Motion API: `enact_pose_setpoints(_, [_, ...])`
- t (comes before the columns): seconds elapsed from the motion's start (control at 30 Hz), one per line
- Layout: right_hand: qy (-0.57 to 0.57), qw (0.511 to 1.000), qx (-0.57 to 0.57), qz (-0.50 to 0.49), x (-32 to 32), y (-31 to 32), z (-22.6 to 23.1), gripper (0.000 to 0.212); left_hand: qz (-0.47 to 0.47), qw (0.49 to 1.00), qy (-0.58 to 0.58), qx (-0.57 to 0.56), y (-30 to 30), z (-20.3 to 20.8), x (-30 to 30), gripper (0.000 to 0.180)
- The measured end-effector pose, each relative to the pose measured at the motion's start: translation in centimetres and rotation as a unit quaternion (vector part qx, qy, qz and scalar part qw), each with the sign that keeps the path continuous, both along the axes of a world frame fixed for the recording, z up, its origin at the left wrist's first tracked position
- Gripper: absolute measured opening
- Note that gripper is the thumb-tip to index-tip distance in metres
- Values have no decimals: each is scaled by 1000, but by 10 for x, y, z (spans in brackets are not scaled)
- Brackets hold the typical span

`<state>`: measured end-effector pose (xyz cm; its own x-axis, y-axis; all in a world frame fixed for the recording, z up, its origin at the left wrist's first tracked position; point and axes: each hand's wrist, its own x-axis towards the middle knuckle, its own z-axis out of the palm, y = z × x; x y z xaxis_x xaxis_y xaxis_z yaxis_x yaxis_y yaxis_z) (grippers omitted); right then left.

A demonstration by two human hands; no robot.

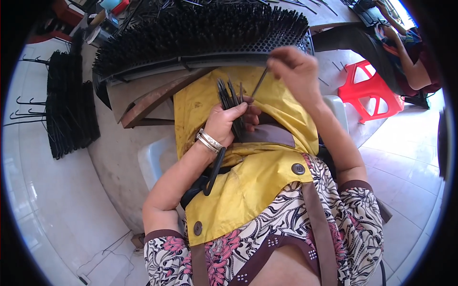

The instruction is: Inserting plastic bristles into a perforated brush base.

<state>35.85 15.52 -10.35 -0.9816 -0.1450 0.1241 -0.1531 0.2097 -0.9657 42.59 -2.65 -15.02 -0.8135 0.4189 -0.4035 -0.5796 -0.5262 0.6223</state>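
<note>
My left hand (224,121) is closed round a bundle of thin dark rods (231,97) above my lap. Their tips point away from me, and some lower parts are hidden by my fingers. My right hand (295,71), slightly blurred, pinches the upper end of a single thin dark rod (260,82). That rod slants down toward the fingers of my left hand. Just beyond both hands, a perforated rack (250,46) holds a dense mass of upright black rods (191,31). A black bent bar (215,172) shows below my left wrist.
Black bundles with hooked ends (69,105) are at the left. A co-worker (410,66) sits at the far right beside a red plastic stool (369,90). A rusty metal beam (157,99) runs under the rack. Loose rods (310,5) lie behind it.
</note>
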Motion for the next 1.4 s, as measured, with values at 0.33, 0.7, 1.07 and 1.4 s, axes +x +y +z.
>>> enact_pose_setpoints(0.33, [445, 866, 129, -187, -71, 1, 3, 16, -17, 999, -17, -27, 5, 2, 2, 23])
enact_pose_setpoints(0.7, [565, 788, 238, -52, -77, -10, 4, 19, -27, 999, -10, -31, 4, 5, 3, 23])
enact_pose_setpoints(1.07, [370, 891, 263, -7, -19, -10, -11, 29, -50, 999, -1, 10, 5, 6, 1, 23])
enact_pose_setpoints(1.4, [117, 989, 31, -91, -18, 7, 3, 7, 1, 998, -61, -19, 1, 4, -5, 23])
